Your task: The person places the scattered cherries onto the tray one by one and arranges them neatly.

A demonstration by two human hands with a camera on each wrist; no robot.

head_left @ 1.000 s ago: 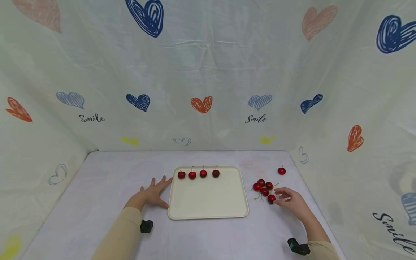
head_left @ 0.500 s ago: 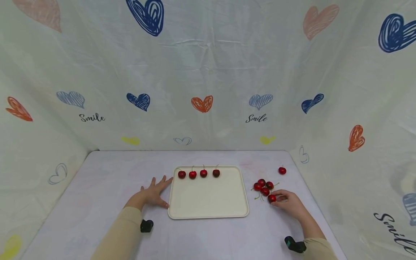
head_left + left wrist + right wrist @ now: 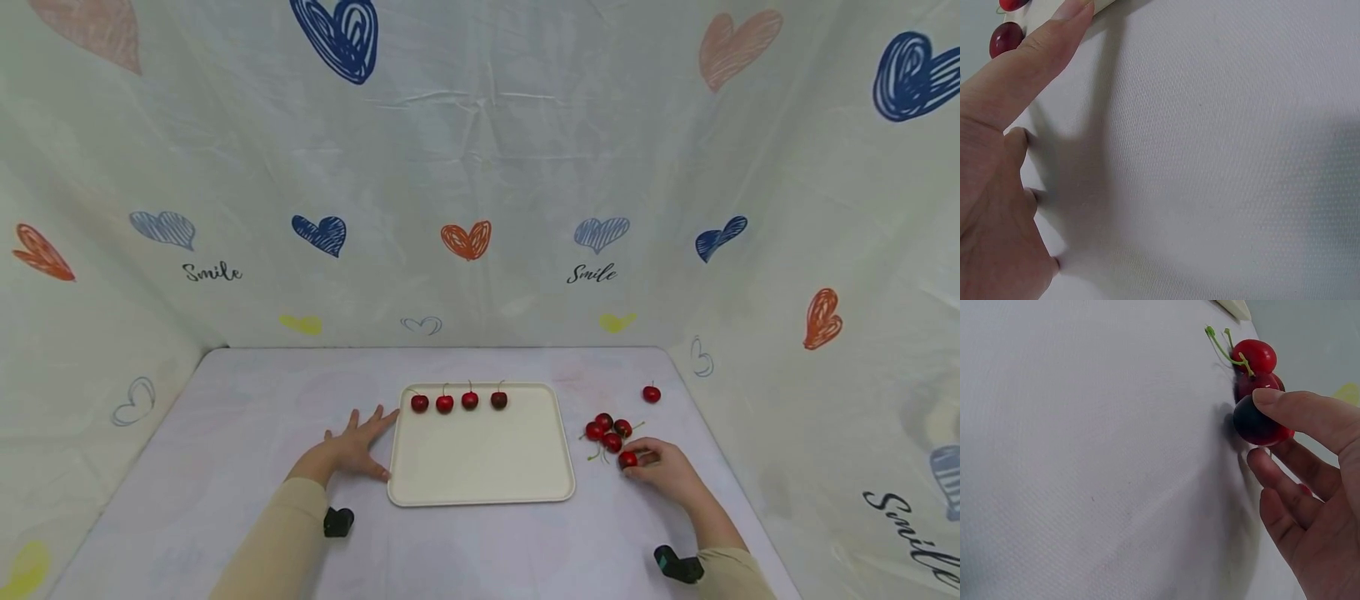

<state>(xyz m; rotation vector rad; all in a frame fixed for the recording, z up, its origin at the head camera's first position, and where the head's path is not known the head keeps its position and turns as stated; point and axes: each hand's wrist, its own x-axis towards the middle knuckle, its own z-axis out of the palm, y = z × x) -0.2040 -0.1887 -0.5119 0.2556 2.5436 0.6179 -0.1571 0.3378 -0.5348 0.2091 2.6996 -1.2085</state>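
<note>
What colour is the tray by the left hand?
The tray is plain cream; the head view shows it best.

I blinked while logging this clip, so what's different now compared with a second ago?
The right hand has moved slightly left, and its thumb and fingers have closed in on the nearest loose cherry, which they now hold at the pile's near edge. The left hand stayed spread at the tray, and the four cherries on it stayed in their row.

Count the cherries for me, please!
10: four cherries along the far edge of the tray, a cluster of four right of it, one cherry pinched by the right hand, one lone cherry farther back. The cluster could hide more.
</note>
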